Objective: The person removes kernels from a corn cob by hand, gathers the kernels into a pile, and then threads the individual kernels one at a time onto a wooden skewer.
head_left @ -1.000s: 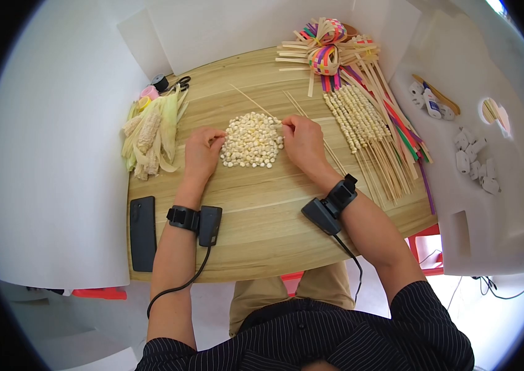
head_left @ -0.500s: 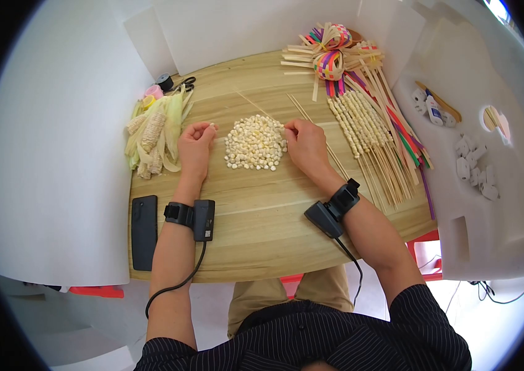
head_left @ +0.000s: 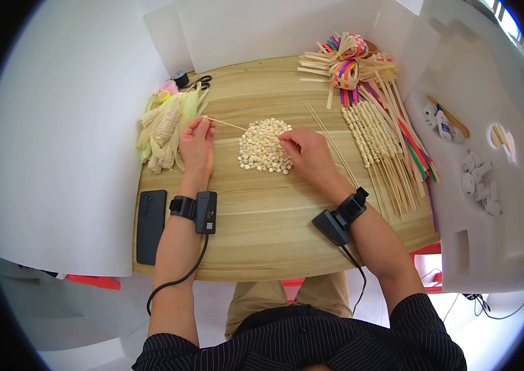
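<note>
A heap of pale corn kernels [head_left: 265, 148] lies on the table between my hands. My left hand [head_left: 197, 148] is closed in a pinch at the heap's left, with a small kernel at its fingertips. A thin bamboo skewer [head_left: 228, 125] stretches from those fingertips rightward to the heap, where it blends with the kernels. At the heap's right edge, my right hand [head_left: 307, 151] is pinched on the skewer's other end, its grip partly hidden by the fingers. Loose skewers [head_left: 330, 141] lie beyond the right hand.
Skewers threaded with kernels [head_left: 370, 133] lie in a row at right, beside coloured strips and woven balls [head_left: 343, 74]. Corn cobs and husks [head_left: 166, 127], tape rolls and scissors [head_left: 203, 81] are at back left. A black phone [head_left: 152, 227] lies beside my left forearm.
The skewer has swung from pointing away over the heap to pointing left, its tip now meeting my left fingertips. The whole view has shifted slightly.
</note>
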Available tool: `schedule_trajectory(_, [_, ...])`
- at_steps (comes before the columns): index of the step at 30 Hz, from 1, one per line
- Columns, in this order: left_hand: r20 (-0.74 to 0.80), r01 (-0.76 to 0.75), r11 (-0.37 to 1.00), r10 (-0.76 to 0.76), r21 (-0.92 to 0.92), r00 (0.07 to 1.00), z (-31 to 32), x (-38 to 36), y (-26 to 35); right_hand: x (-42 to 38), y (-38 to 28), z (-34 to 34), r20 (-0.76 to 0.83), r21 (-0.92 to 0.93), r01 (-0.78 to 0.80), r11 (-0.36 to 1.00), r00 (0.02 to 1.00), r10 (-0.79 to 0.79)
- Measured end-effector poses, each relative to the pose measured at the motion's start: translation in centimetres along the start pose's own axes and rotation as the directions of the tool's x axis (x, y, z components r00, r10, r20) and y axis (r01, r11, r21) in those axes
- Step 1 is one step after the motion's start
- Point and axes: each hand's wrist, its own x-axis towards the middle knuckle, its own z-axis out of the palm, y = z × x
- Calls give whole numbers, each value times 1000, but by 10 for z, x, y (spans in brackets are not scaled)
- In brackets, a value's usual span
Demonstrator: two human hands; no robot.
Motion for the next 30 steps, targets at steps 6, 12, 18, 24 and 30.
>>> schedule_trajectory(6, [-2, -26, 1000, 26, 15, 1000, 1, -1, 1, 0, -2, -1, 25, 1, -41, 999, 999, 41])
schedule_trajectory(12, [-26, -51, 994, 53, 92, 998, 4, -4, 3, -1, 1, -1, 29, -27, -35, 999, 999, 36])
schedule_trajectory(18, [-49, -69, 973, 82, 221, 995, 8, -5, 5, -1, 1, 0, 26, -39, -37, 999, 999, 38])
schedule_trajectory(24, [-66, -113, 937, 142, 329, 988, 9, -5, 4, -1, -1, 0, 39, -66, -39, 997, 998, 41])
schedule_trajectory(30, [-43, -196, 869, 241, 454, 970, 9, -4, 2, -1, -2, 0, 37, -54, -28, 998, 999, 30])
